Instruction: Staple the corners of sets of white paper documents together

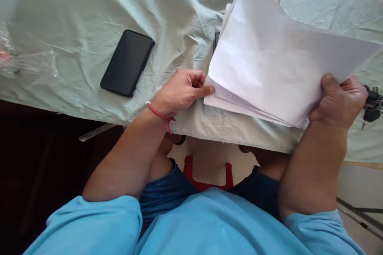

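A stack of white paper sheets (269, 51) is tilted over the right part of the cloth-covered table. With thumb on top and fingers beneath, my right hand (339, 97) grips its right side. My left hand (185, 89) pinches the left corner of lower sheets, where some printed lines show under the blank top sheet. At their left edges the sheets fan slightly apart. Part of a dark object (216, 40) peeks out from behind the stack; the rest of it is hidden.
To the left lies a black smartphone (128, 63), screen dark. Clear plastic wrapping (32, 59) sits at the far left. A bunch of keys (373, 103) is just right of my right hand. The pale green tablecloth (176, 16) is wrinkled. Below its front edge shows a red stool (206, 185).
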`<state>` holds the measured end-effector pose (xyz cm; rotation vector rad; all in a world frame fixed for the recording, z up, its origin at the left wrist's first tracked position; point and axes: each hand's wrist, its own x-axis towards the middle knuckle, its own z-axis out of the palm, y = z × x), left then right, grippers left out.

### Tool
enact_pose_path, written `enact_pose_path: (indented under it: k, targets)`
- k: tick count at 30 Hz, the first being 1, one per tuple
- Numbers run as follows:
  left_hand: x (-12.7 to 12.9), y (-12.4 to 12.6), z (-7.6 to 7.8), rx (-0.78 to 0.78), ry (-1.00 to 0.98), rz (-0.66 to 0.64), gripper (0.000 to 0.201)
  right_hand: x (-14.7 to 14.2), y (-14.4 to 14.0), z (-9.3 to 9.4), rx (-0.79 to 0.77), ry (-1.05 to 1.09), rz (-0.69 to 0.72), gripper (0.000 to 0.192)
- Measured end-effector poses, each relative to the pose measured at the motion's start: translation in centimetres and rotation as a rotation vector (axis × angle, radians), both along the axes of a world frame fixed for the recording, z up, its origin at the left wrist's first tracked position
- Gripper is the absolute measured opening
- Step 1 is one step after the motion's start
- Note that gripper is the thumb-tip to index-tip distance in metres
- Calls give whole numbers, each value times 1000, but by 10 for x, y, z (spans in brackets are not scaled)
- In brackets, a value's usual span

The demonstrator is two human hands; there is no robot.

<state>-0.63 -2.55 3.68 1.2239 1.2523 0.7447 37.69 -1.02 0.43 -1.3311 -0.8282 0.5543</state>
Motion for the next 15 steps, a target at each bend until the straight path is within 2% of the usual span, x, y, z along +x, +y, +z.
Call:
enact_pose_path:
  k: [5,9,11,15]
  targets:
    - [-3,-1,2,41,56,-27,42,-4,0,0,8,-1,13,21]
    - [-6,-1,5,27,25,-41,57,-6,3,0,10,5,8,19]
    - [-7,-1,6,31,13,-4,51,-6,4,0,15,8,8,21]
    - [-8,0,4,80,-6,100,25,-7,5,-1,12,5,23,22]
